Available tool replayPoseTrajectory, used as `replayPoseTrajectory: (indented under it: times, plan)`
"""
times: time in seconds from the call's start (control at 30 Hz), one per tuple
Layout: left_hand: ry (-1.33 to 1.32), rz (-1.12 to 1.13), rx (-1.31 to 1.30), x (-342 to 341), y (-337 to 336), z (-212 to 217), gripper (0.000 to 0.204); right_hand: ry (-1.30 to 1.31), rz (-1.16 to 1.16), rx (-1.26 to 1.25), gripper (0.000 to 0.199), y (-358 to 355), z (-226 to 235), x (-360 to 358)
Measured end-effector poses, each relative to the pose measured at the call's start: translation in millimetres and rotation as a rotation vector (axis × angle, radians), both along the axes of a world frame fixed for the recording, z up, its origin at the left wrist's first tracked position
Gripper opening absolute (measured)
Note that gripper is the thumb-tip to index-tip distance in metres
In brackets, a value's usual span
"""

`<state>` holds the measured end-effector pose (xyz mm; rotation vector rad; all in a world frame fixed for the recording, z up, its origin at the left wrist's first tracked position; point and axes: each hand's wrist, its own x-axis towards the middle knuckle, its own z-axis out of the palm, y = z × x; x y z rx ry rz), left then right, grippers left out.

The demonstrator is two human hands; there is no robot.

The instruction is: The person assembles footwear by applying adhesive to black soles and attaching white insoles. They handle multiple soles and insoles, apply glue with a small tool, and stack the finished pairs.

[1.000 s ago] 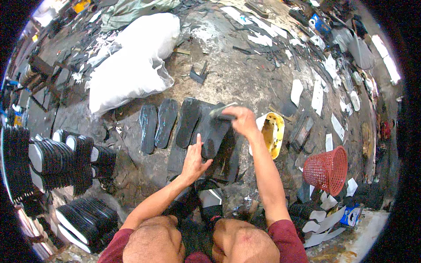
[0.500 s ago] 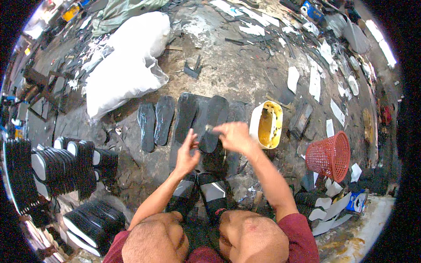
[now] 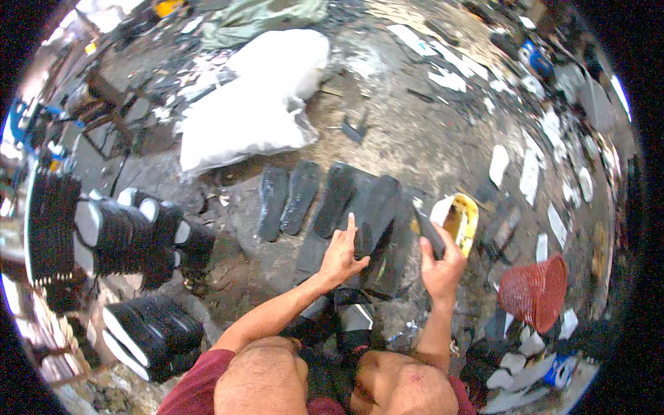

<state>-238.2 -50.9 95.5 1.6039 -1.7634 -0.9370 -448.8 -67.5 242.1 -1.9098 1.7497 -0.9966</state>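
Note:
My left hand [image 3: 340,257] is held over a dark board [image 3: 315,254], index finger and thumb stretched apart, with nothing in it. Its fingertip is by two black shoe soles lying side by side, the left sole [image 3: 335,197] and the right sole [image 3: 382,207]; I cannot tell whether it touches them. My right hand [image 3: 444,270] grips a dark flat tool [image 3: 430,232] with a paler tip, right of the board. Beside that hand stands an oval white tub [image 3: 443,209], yellowish and smeared inside. Two glossy black soles, one [image 3: 272,200] and another [image 3: 300,197], lie left of the board.
Stacks of black soles with white faces [image 3: 114,225] stand at the left, with another bundle [image 3: 155,332] nearer me. A big white sack [image 3: 249,104] lies beyond the soles. A red basket [image 3: 532,294] lies tipped at the right. Scraps [image 3: 529,176] litter the floor.
My right hand has moved from the right sole across to the tub, and the dark tool shows more fully. My left hand has shifted onto the board. The whole view has turned, so the scene sits further right.

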Motion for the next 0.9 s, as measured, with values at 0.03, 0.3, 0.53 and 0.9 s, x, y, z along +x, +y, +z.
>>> replayPoseTrajectory:
  times: [0.03, 0.3, 0.53, 0.9]
  plan:
    - [0.103, 0.057, 0.021, 10.7, 1.7, -1.7, 0.119, -0.026, -0.017, -0.012, 0.032, -1.2, -2.8, -0.7]
    - [-0.085, 0.816, -0.149, 196.6, 64.3, -32.7, 0.1, -0.25, -0.147, 0.001, 0.034, 4.2, -29.1, -18.4]
    - [-0.384, 0.559, -0.231, 195.8, 59.8, -45.1, 0.081, -0.153, -0.177, -0.062, 0.045, -29.3, -40.4, -16.8]
    - [-0.066, -0.106, -0.447, 5.5, 14.8, -33.2, 0.024, 0.455, -0.006, 0.257, 0.049, -172.4, -107.0, 41.9]
